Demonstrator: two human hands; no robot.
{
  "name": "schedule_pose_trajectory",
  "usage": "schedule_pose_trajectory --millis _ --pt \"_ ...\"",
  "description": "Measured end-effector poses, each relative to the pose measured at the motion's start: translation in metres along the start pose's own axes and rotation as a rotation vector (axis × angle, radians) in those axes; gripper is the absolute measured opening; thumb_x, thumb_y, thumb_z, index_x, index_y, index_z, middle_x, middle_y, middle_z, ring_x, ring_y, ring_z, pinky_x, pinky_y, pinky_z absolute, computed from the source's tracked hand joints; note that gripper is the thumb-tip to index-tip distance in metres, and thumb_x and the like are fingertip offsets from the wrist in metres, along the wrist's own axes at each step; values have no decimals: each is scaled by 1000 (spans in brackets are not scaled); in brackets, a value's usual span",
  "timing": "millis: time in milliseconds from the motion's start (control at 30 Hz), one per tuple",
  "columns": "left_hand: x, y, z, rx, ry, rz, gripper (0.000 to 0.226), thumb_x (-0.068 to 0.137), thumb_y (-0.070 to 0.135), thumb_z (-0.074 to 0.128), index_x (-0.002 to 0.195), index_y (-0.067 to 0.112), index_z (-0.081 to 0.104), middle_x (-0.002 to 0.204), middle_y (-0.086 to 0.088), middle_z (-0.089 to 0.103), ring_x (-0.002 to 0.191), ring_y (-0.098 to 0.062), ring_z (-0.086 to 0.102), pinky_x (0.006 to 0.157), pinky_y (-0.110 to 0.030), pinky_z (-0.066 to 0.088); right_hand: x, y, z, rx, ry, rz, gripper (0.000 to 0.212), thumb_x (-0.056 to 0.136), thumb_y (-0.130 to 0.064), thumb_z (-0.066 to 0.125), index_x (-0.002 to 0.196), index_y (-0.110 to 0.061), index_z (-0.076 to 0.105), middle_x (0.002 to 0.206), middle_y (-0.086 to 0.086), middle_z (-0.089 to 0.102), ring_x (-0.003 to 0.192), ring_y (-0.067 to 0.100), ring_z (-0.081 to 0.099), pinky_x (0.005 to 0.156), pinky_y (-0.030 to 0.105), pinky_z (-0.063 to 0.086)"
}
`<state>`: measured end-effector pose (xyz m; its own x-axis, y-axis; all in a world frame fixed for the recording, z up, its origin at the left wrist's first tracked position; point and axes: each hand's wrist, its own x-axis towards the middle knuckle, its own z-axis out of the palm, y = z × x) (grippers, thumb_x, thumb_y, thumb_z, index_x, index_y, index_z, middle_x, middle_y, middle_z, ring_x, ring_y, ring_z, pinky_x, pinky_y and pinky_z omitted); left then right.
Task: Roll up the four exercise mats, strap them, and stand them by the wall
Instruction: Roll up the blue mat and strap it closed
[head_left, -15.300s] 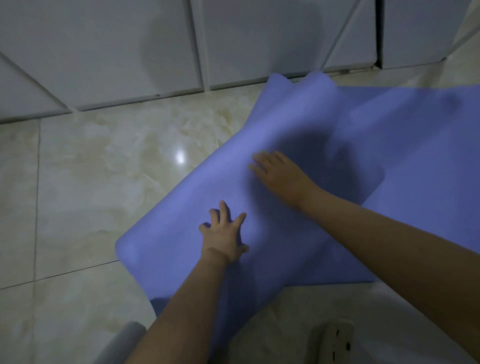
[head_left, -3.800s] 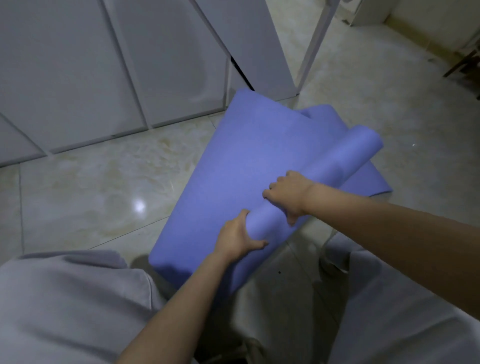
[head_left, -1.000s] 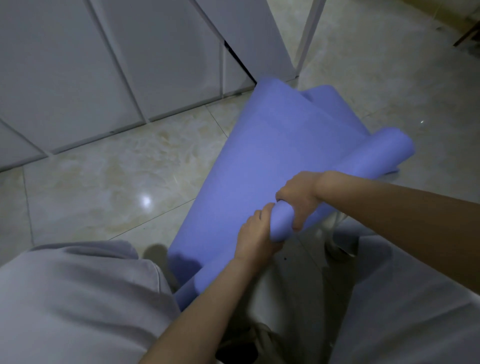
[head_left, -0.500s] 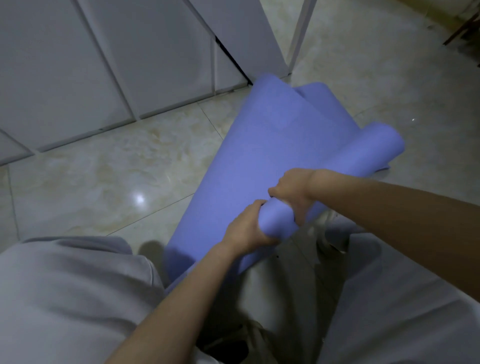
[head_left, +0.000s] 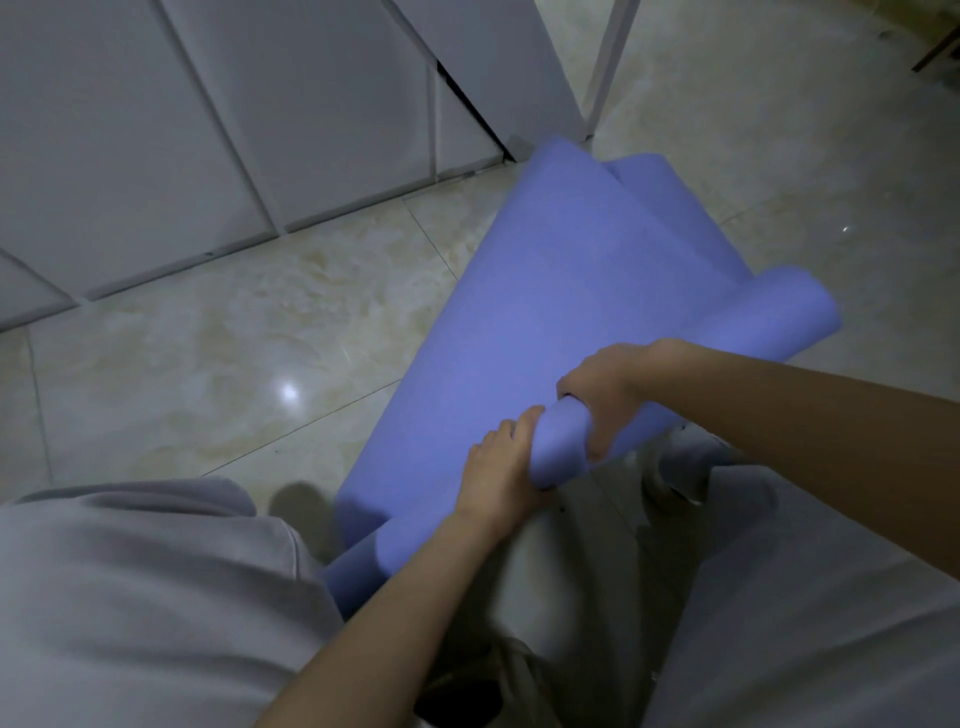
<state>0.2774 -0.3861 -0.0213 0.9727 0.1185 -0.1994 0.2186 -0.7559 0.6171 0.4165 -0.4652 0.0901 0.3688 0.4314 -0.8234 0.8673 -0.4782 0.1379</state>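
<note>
A blue-purple exercise mat (head_left: 550, 291) lies on the tiled floor, its near end wound into a roll (head_left: 779, 322) that runs from lower left to upper right. My left hand (head_left: 501, 480) grips the roll near its middle from below, fingers curled on it. My right hand (head_left: 605, 389) grips the roll just beyond, fingers over the top and thumb underneath. The flat part of the mat stretches away toward the white panels. A second layer of the same blue shows under its far right edge (head_left: 670, 202).
White cabinet panels (head_left: 208, 130) run along the far side. An open door leaf (head_left: 498, 67) stands by the mat's far end. Pale marble floor tiles (head_left: 234, 353) spread to the left and right. My grey-clothed knees (head_left: 145, 603) fill the bottom corners.
The roll has been turned a little further along the mat and both hands have shifted their grip slightly. The camera has moved a bit.
</note>
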Motion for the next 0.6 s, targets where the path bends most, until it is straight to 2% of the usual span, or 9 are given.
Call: schedule_pose_trajectory --millis 67,100,200,233,400,433,467,533,600 --pt "8 -2 -13 -79 -66 13 84 72 32 77 143 21 31 130 -5 52 116 -28 52 95 -37 44 -1 0 9 -109 111 10 70 68 -46 75 127 -25 44 119 0 57 106 22 58 82 30 41" --pt "12 -5 -21 -83 -108 11 85 71 32 78 142 21 33 130 -5 54 115 -28 53 94 -36 45 2 0 18 -219 248 4 69 64 -39 77 123 -19 48 113 3 59 100 23 60 78 30 42" --pt "25 -16 -40 20 -230 32 88 68 36 80 140 23 32 125 -5 58 111 -29 55 82 -30 40 13 -5 47 -350 667 -33 55 27 -28 80 79 -15 68 64 3 57 51 20 56 50 22 39" --pt "27 -20 -44 52 -254 42 88 68 37 81 140 24 32 125 -4 58 111 -28 55 81 -29 38 18 -5 53 -348 707 -55 54 21 -27 78 73 -15 69 58 2 54 45 19 52 46 21 37" --pt "31 -27 -43 -60 -223 44 88 66 34 83 139 22 35 131 -1 53 115 -23 52 86 -27 40 31 0 42 -349 640 -130 65 10 -25 80 72 -12 67 56 4 54 42 22 52 45 21 37" --pt "32 -27 -41 -93 -194 29 89 65 34 83 139 21 35 132 -1 51 117 -23 51 89 -29 42 28 -3 33 -377 584 -120 68 16 -25 83 80 -9 67 62 6 57 48 23 56 49 23 40" --pt "31 -27 -39 -103 -168 11 88 66 35 82 139 21 35 133 -1 50 118 -23 50 91 -32 42 25 -3 26 -405 505 -100 69 33 -25 86 96 -6 63 77 10 61 63 25 61 58 27 43" --pt "32 -29 -35 -42 -111 -26 85 68 42 79 138 22 34 131 -2 49 117 -24 49 91 -37 43 28 4 14 -376 482 -86 61 71 -15 70 124 -4 43 111 13 55 98 29 57 80 35 38" --pt "33 -31 -31 41 -46 -66 82 72 49 74 139 22 34 129 -3 49 116 -26 48 91 -39 42 35 7 7 -399 420 -65 61 71 -14 70 125 -4 43 110 13 55 98 29 57 79 34 38"
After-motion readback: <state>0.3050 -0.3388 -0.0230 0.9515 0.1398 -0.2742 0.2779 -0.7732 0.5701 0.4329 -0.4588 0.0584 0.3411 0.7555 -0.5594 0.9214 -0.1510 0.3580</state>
